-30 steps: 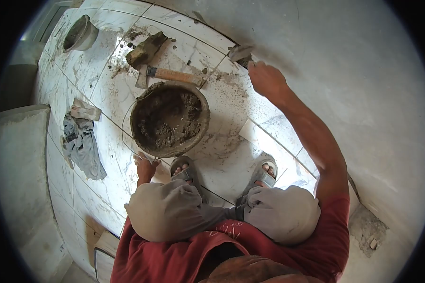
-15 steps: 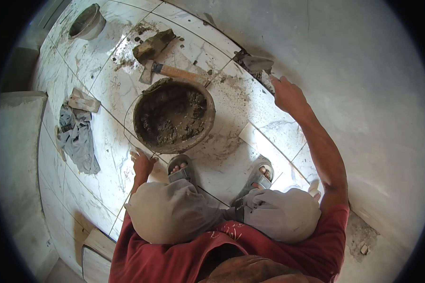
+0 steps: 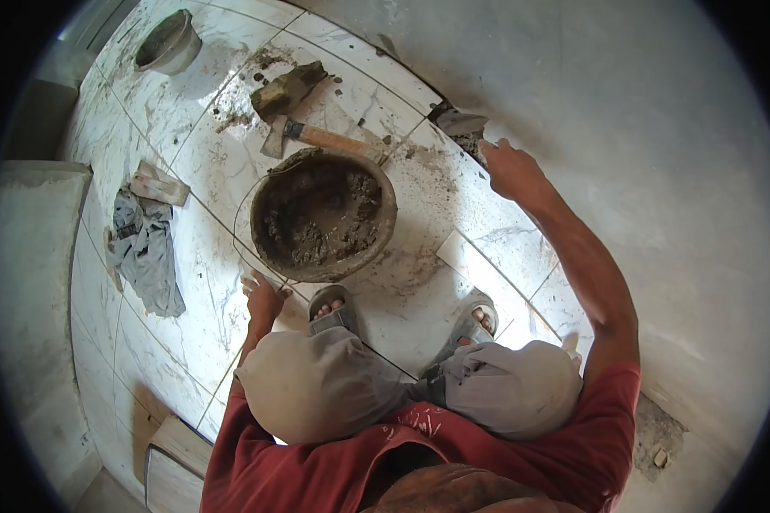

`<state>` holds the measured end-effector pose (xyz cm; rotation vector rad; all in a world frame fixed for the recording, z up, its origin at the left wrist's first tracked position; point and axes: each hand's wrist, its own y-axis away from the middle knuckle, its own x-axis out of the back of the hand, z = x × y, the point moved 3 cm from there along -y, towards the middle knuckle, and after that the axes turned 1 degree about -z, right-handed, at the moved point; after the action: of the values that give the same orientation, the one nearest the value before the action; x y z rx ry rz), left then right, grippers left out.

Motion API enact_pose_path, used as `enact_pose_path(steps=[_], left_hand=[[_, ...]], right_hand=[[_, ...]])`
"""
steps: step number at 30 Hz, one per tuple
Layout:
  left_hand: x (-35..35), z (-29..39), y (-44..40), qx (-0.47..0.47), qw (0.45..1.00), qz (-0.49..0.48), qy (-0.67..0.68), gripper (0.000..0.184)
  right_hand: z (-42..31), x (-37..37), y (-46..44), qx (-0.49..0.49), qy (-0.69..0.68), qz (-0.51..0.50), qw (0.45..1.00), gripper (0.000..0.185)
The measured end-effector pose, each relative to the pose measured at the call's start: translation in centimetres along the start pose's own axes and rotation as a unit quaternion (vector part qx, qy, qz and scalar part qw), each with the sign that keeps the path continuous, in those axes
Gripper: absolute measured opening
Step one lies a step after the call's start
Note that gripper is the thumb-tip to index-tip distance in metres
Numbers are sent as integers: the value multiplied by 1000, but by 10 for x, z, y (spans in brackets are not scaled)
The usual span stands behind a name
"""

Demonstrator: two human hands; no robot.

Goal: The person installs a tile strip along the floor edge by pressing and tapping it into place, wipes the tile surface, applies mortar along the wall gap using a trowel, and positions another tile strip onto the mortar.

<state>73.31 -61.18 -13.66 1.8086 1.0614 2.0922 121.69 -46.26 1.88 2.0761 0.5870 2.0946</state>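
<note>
My right hand point(image 3: 515, 173) is closed around the handle of a trowel, its arm stretched forward along the wall. The trowel's grey blade point(image 3: 462, 123) sits at the gap where the floor tiles meet the wall, with dark mortar beside it. My left hand point(image 3: 265, 301) is low beside the bucket with its fingers apart, close to the wire bail; I cannot tell whether it touches the wire. The round bucket point(image 3: 385, 244), its rim caked, holds wet brown mortar point(image 3: 316, 214) and stands on the tiles in front of my feet.
Beyond the bucket lie a hatchet point(image 3: 329, 138) with a wooden handle and a rough stone chunk point(image 3: 288, 90). A second bucket point(image 3: 180, 51) lies tipped at the far left. A grey cloth point(image 3: 150, 256) and a small block point(image 3: 159, 184) are left. The wall point(image 3: 659, 171) borders the right.
My right hand and the trowel have shifted slightly left along the wall edge. The view has moved a little. My left hand stays beside the bucket, its fingers slightly more spread.
</note>
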Motion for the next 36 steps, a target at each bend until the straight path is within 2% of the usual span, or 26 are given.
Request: enact_pose_path(steps=[5, 9, 13, 15, 16, 18, 20, 23, 25, 28, 32, 36], left_hand=[[2, 2, 7, -6, 1000, -9, 4, 107], [1, 1, 6, -9, 1000, -10, 4, 108], [4, 4, 10, -4, 1000, -1, 4, 107], [1, 2, 5, -8, 1000, 2, 9, 106], [-2, -1, 5, -11, 1000, 3, 8, 106], [-3, -3, 3, -5, 1000, -5, 6, 106], [-3, -1, 1, -8, 1000, -11, 3, 106], [-1, 2, 5, -12, 1000, -2, 5, 106], [3, 4, 7, -1, 1000, -9, -5, 106], [3, 3, 8, 0, 1000, -9, 3, 106], [0, -1, 5, -9, 1000, -5, 16, 105], [2, 0, 8, -1, 1000, 0, 1, 105]], right_hand=[[-20, -38, -5, -44, -60, 69, 995, 52], [-20, -48, 6, -34, -52, 18, 998, 51], [-20, -38, 8, -42, -64, 18, 997, 55], [-23, -46, 4, -113, -119, 20, 986, 59], [-24, -57, -1, -110, -119, 17, 987, 59], [-22, -71, -12, -137, -138, 80, 978, 61], [-22, -74, -15, -144, -145, 59, 977, 60], [-19, -56, -9, -137, -138, 31, 980, 60], [-17, -44, -5, -73, -69, -32, 994, 59], [-17, -28, -6, -90, -74, 2, 993, 59], [-17, -54, 0, -83, -83, 13, 993, 58], [-9, -40, 11, -104, -87, 27, 990, 55]])
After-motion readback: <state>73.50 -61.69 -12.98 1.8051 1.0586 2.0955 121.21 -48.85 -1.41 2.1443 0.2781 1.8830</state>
